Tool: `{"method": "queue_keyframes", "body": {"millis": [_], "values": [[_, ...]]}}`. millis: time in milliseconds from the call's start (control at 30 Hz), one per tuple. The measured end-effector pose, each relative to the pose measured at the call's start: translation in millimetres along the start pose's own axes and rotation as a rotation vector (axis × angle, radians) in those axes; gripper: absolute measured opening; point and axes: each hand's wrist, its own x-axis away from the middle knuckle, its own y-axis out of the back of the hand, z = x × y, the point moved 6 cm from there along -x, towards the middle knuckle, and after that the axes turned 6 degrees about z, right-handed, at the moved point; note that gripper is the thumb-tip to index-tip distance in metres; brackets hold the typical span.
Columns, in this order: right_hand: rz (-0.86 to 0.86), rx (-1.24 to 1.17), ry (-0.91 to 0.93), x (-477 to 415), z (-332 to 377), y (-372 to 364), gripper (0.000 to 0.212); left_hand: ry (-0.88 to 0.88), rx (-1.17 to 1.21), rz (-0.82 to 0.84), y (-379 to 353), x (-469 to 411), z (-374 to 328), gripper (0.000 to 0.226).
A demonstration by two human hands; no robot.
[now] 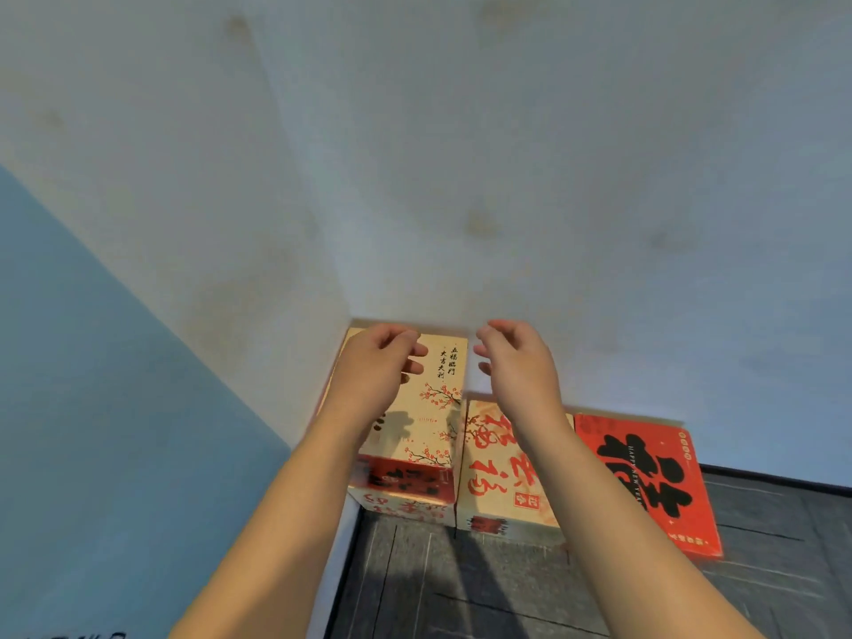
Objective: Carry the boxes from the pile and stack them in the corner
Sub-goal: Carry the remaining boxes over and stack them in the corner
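At frame centre we see both arms stretched forward: left hand [375, 364] above the cream blossom box [435, 408], right hand [518, 364] just right of it, fingers [412, 366] loosely curled, gripping nothing.

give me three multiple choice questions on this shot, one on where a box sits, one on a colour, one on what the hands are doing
1. Which box stands in the corner where the walls meet?
A) the one with plum blossom
B) the one furthest right
C) the middle one

2. What colour is the top of the box furthest right?
A) blue
B) red
C) green

3. What are the hands doing?
A) both grip one box
B) the left alone grips a box
C) neither holds anything

Answers:
1 A: the plum-blossom box stands in the angle of the back wall and the side wall.
2 B: the red box bears black lettering on red.
3 C: the left hand and right hand hover with loosely curled fingers that hold nothing.
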Motion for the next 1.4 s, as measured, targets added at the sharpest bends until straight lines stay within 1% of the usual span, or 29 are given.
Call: {"method": "queue_keyframes", "body": {"millis": [133, 267, 367, 500, 600, 733, 900, 1033, 1167, 1267, 1400], "values": [[-0.034, -0.122, 0.004, 47.1, 125.6, 47.0, 0.008, -0.005, 0.118, 0.029, 6.3, 52.8, -131.3, 0.021], [-0.069, -0.223, 0.085, 94.7, 230.0, 95.4, 0.011, -0.014, 0.280, 0.081, 3.8, 101.2, -226.0, 0.021], [-0.110, -0.280, 0.119, 129.3, 276.0, 124.6, 0.014, -0.019, 0.373, 0.132, -5.9, 129.4, -272.0, 0.019], [-0.219, -0.308, 0.183, 180.9, 302.1, 160.0, 0.013, -0.063, 0.416, 0.274, -34.4, 164.5, -311.8, 0.018], [-0.365, -0.315, 0.209, 232.2, 299.6, 188.6, 0.013, -0.089, 0.401, 0.434, -61.3, 199.7, -327.6, 0.019], [-0.564, -0.333, 0.197, 311.9, 274.1, 227.0, 0.013, -0.085, 0.375, 0.667, -107.3, 253.0, -328.0, 0.018], [-0.824, -0.351, 0.159, 433.0, 238.3, 285.9, 0.012, -0.046, 0.380, 0.949, -181.8, 351.4, -326.8, 0.017], [-1.040, -0.416, 0.190, 548.5, 219.2, 332.5, 0.012, -0.039, 0.332, 1.154, -239.7, 458.5, -323.3, 0.016], [-1.226, -0.464, 0.222, 678.1, 190.1, 368.1, 0.011, -0.076, 0.210, 1.363, -291.5, 582.8, -302.4, 0.015], [-1.354, -0.472, 0.216, 789.2, 157.3, 389.4, 0.014, -0.089, 0.133, 1.491, -323.0, 687.2, -282.5, 0.015], [-1.515, -0.477, 0.226, 952.9, 109.4, 413.6, 0.015, -0.074, 0.077, 1.626, -358.3, 847.6, -257.0, 0.013]]}}
